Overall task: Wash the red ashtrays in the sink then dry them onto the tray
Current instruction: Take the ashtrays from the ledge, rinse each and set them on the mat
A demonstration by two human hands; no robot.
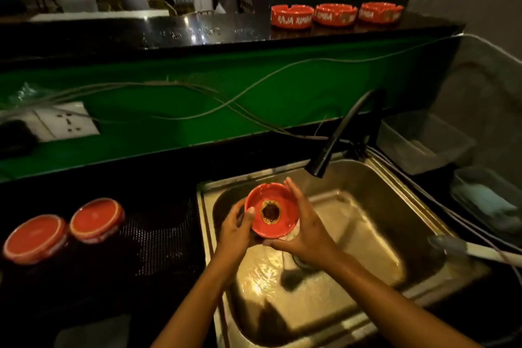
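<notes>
Over the steel sink (375, 178), both hands hold one red ashtray (271, 213), tilted so its bowl faces the camera, with a dark round mark ringed in gold at its centre. The left hand (236, 230) has a close grip on the ashtray's left rim, thumb hooked over the edge into the bowl. The right hand (306, 230) cups the right side and underside, fingers spread along the rim, holding it as well. The black tap (343, 133) arches over the sink from behind, and its spout ends just above and to the right of the ashtray; water runs down past the ashtray into the sink and pools at the bottom. Left of the sink, on a dark mesh tray (158, 229) lying on the black surface (84, 291), two more red ashtrays (63, 230) sit upside down, just beside each other. Well behind the sink, on a raised dark shelf (197, 34), three upright red ashtrays (336, 15) with white lettering stand in a row. Right of the sink are clear plastic containers (423, 141)
</notes>
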